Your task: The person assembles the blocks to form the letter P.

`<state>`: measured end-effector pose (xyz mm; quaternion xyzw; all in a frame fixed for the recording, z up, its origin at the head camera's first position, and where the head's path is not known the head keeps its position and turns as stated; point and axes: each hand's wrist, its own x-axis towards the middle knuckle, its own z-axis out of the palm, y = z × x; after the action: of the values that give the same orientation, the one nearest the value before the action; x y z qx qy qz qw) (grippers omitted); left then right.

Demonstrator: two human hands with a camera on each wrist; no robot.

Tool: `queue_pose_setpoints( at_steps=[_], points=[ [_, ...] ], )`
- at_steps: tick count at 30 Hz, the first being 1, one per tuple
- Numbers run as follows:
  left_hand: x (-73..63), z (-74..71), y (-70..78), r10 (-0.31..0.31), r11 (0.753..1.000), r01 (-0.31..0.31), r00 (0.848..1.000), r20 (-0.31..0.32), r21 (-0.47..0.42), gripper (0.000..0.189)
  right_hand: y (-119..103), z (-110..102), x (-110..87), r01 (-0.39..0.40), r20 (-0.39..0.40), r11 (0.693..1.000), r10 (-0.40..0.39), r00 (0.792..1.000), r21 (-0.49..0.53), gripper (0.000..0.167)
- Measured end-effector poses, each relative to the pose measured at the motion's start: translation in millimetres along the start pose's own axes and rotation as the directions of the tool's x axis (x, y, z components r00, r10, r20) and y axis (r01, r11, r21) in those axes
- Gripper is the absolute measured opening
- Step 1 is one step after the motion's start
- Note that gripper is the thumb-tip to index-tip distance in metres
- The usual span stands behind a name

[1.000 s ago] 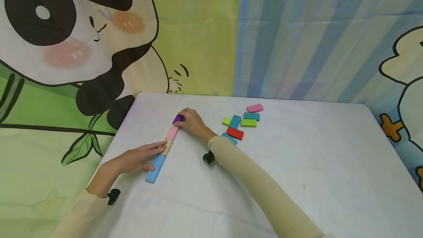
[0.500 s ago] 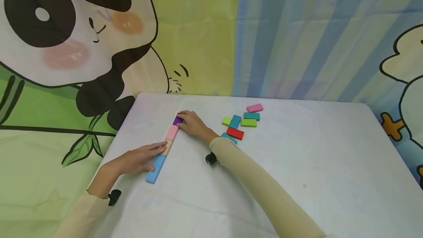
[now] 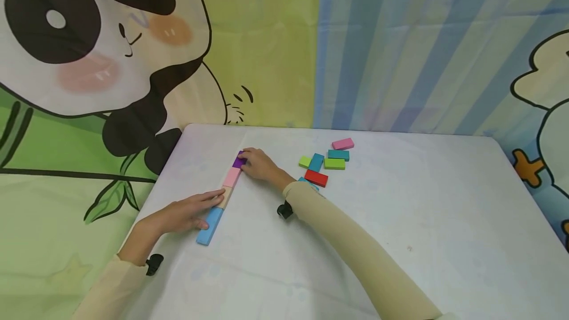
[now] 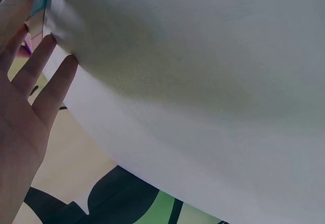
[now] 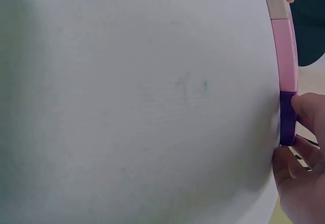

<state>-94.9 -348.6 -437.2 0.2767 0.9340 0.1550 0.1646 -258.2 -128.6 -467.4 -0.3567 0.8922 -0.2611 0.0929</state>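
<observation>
Four-sided flat blocks form a slanting row on the white table: light blue [image 3: 212, 225] nearest, then beige [image 3: 227, 198], light pink [image 3: 231, 177] and purple [image 3: 238, 162] at the far end. My left hand [image 3: 184, 214] lies along the row's left side, fingers extended, fingertips on the beige block and thumb at the blue one. At the far end my right hand [image 3: 261, 166] pinches the purple block, its thumb on the block and fingers at the outer end, as the right wrist view shows. The purple block meets the pink one end to end.
Right of the row lies a loose group of blocks: a red block [image 3: 316, 178], a green block [image 3: 334, 164], a teal block [image 3: 339, 155], a pink block [image 3: 343, 144] and others. My right forearm partly covers a blue one. A printed curtain [image 3: 266, 63] hangs behind the table.
The purple block has straightened into line with the pink block, and more of it shows. My right fingers have shifted slightly on it. The left hand stays in place.
</observation>
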Motion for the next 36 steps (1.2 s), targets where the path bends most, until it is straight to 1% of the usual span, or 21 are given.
queue_pose_setpoints(
  at_steps=[5, 7, 11, 14, 17, 20, 22, 24, 26, 28, 30, 32, 36],
  points=[
    [3.4, 2.6, -1.3, 0.002, 1.0, -0.002, 1.0, -0.003, -0.001, 0.081, 3, 1, -3.9, 0.012, -0.016, 1.0, -0.012, 1.0, -0.013, 0.042],
    [4.8, 4.6, -2.5, 0.006, 1.0, -0.006, 1.0, -0.007, -0.002, 0.081, 5, 2, -5.0, 0.026, -0.019, 0.999, -0.027, 0.999, -0.034, 0.042],
    [5.9, 7.0, -2.7, 0.029, 1.0, -0.029, 0.999, -0.021, 0.007, 0.081, 8, 5, -6.8, 0.043, -0.014, 0.996, -0.044, 0.999, -0.072, 0.043],
    [6.1, 8.2, -2.0, 0.049, 0.999, -0.048, 0.998, -0.038, 0.025, 0.08, 9, 4, -10.1, 0.04, 0.005, 0.996, -0.04, 0.999, -0.079, 0.045],
    [7.0, 9.1, -0.6, 0.051, 0.998, -0.05, 0.998, -0.04, 0.028, 0.079, 7, -5, -18.7, 0.035, 0.043, 0.996, -0.032, 0.999, -0.077, 0.051],
    [9.0, 9.7, 0.8, 0.038, 0.999, -0.038, 0.999, -0.025, 0.015, 0.08, 10, -26, -35.8, 0.047, 0.073, 0.995, -0.041, 0.996, -0.083, 0.056],
    [10.1, 9.5, 1.7, 0.014, 1.0, -0.014, 1.0, -0.008, -0.001, 0.081, 20, -45, -51.6, 0.076, 0.07, 0.99, -0.068, 0.995, -0.122, 0.056],
    [10.1, 8.6, 1.8, -0.01, 1.0, 0.01, 1.0, 0.011, -0.008, 0.082, 36, -64, -69.5, 0.089, 0.04, 0.984, -0.084, 0.996, -0.157, 0.055],
    [8.6, 7.3, 1.3, -0.036, 0.999, 0.036, 0.999, 0.025, -0.007, 0.082, 55, -81, -88.0, 0.062, -0.005, 0.983, -0.064, 0.998, -0.174, 0.055],
    [6.5, 5.8, 0.3, -0.043, 0.999, 0.043, 0.999, 0.025, -0.007, 0.082, 75, -93, -105.0, 0.0, -0.049, 0.987, -0.008, 0.999, -0.163, 0.057],
    [4.2, 5.0, -1.2, -0.04, 0.999, 0.04, 0.999, 0.016, 0.002, 0.082, 93, -99, -118.3, -0.064, -0.063, 0.987, 0.056, 0.996, -0.148, 0.056],
    [2.3, 5.0, -2.7, -0.028, 1.0, 0.028, 1.0, -0.004, 0.013, 0.081, 106, -100, -127.3, -0.109, -0.057, 0.983, 0.101, 0.993, -0.151, 0.05],
    [3.2, 8.3, -6.1, 0.021, 0.999, -0.019, 0.999, -0.042, 0.027, 0.08, 121, -99, -134.9, -0.109, -0.034, 0.973, 0.105, 0.994, -0.201, 0.035]
  ],
)
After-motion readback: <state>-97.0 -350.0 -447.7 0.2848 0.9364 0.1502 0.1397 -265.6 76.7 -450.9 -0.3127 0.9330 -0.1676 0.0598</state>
